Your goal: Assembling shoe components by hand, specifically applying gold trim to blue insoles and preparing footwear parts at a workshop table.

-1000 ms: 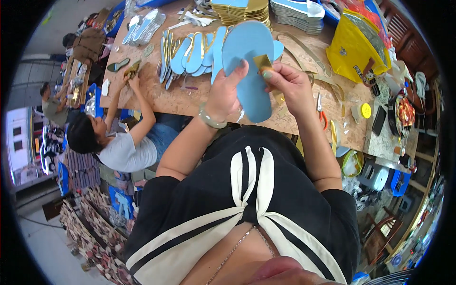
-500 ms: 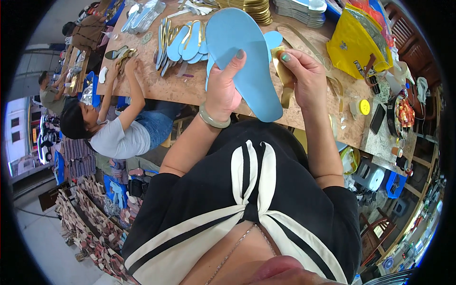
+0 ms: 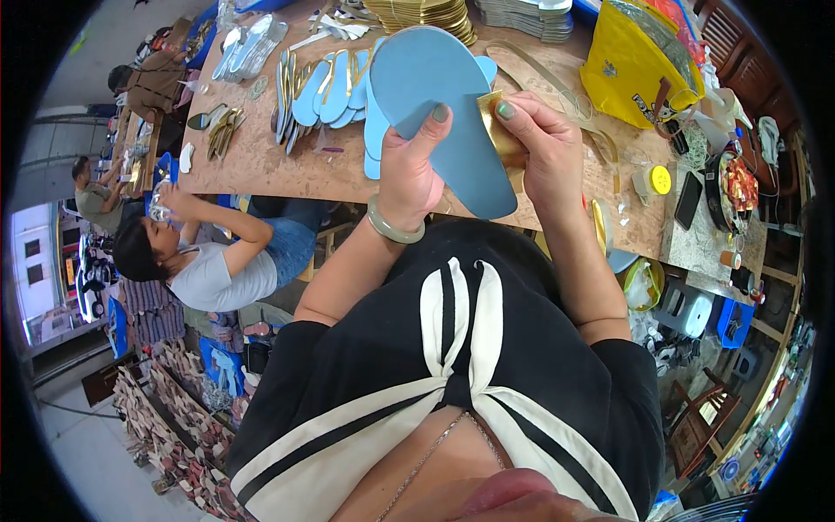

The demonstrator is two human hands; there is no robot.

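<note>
My left hand holds up a light blue shoe insole, its thumb on the face and its other fingers behind. The wide end points away from me, the narrow end toward me. My right hand pinches a gold strap between thumb and fingers; its edge lies against the insole's right side. Behind the raised insole, more light blue insoles lie partly hidden on the wooden table. To their left a row of blue insoles with gold straps is laid out.
Stacks of gold pieces and grey insoles stand at the back. A yellow bag, a yellow-lidded jar and a phone are at the right. A co-worker sits at the left edge of the table.
The gold strap has come up against the insole's right edge, overlapping it. My right hand moved slightly left. The co-worker's hands left the gold straps on the table and drew back.
</note>
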